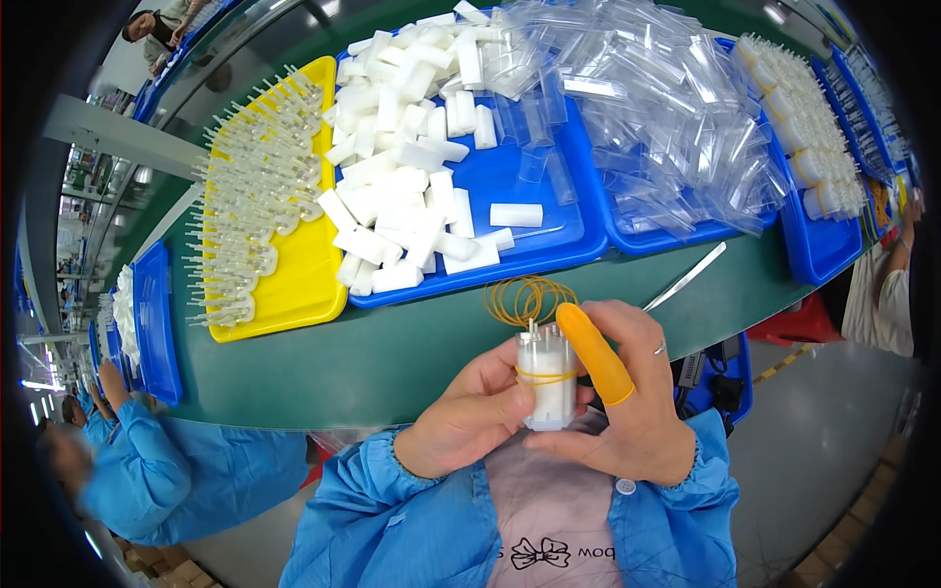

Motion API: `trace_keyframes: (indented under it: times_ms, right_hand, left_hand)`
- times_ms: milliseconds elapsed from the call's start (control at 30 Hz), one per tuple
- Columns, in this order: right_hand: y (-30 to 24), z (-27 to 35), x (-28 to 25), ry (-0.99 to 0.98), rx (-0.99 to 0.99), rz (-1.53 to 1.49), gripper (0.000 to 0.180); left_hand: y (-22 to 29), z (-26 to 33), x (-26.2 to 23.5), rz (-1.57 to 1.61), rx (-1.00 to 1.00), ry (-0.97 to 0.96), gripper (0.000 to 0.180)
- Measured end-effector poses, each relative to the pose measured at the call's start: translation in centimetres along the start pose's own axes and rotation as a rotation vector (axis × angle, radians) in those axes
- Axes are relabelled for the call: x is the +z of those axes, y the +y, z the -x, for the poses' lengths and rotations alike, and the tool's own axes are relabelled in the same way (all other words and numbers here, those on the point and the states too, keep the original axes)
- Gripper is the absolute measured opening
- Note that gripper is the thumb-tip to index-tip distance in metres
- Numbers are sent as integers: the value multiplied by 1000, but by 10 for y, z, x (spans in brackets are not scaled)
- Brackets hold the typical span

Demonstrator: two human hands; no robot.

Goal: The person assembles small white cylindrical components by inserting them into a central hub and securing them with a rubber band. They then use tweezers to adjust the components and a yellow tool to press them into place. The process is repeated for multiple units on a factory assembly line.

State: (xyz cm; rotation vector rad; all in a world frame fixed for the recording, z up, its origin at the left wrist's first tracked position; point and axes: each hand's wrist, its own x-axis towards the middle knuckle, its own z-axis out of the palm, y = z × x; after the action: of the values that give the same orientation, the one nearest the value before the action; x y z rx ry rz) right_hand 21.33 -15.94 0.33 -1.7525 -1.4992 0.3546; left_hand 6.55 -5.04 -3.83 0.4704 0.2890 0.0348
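- Both hands are gripping one small bundle of white plastic pieces (546, 380), holding it upright just above the near edge of the green worktop (392, 353).
- Left hand (461, 412) is closing its grip around the left side of the bundle, with the thumb lying across the front.
- Right hand (627, 392) is grasping the right side, its forefinger wearing an orange finger cot (595, 353) and lying beside the top of the bundle.
- Running around the bundle's middle is a yellow rubber band (545, 375), and a thin pin is sticking up from its top.
- Going left to right across the worktop, a blue tray (157, 323) is sitting at the far left, next to a person in a blue coat (167, 470).
- Next, a yellow tray (304, 294) is carrying rows of clear pronged parts.
- Beside it, a blue tray (529, 206) is holding a heap of white blocks (412, 167).
- Just behind the bundle, a loose pile of yellow rubber bands (524, 299) is lying on the worktop.
- To the right of these, metal tweezers (686, 277) are resting at a slant.
- Further right, clear plastic sleeves (667, 108) are filling another blue tray (637, 238).
- At the far right, white capped parts (804, 127) are standing in rows.
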Motion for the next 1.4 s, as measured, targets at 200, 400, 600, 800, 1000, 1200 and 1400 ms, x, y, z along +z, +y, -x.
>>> trace_keyframes:
  times_ms: [200, 400, 600, 800, 1000, 1200, 1400]
  right_hand:
    - [9, 8, 12, 24, 56, -140, 69]
    - [15, 5, 11, -26, 138, -268, 69]
    - [6, 0, 5, -86, 72, -186, 67]
    - [9, 4, 6, -78, -67, -8, 67]
    - [10, 2, 10, 7, -53, -93, 68]
    - [7, 8, 8, -28, -81, 18, 67]
    - [10, 9, 9, 2, -60, -66, 69]
  left_hand:
    - [-1, 0, -6, 115, 22, -86, 73]
    - [8, 2, -3, -48, -59, 60, 72]
    - [3, 2, -7, -49, -37, 98, 73]
    - [0, 3, -5, -103, 0, 63, 75]
    - [6, 6, -6, 15, -61, 27, 68]
    - [-2, 6, -13, -136, 70, -29, 58]
    - [2, 8, -7, 46, -57, -13, 68]
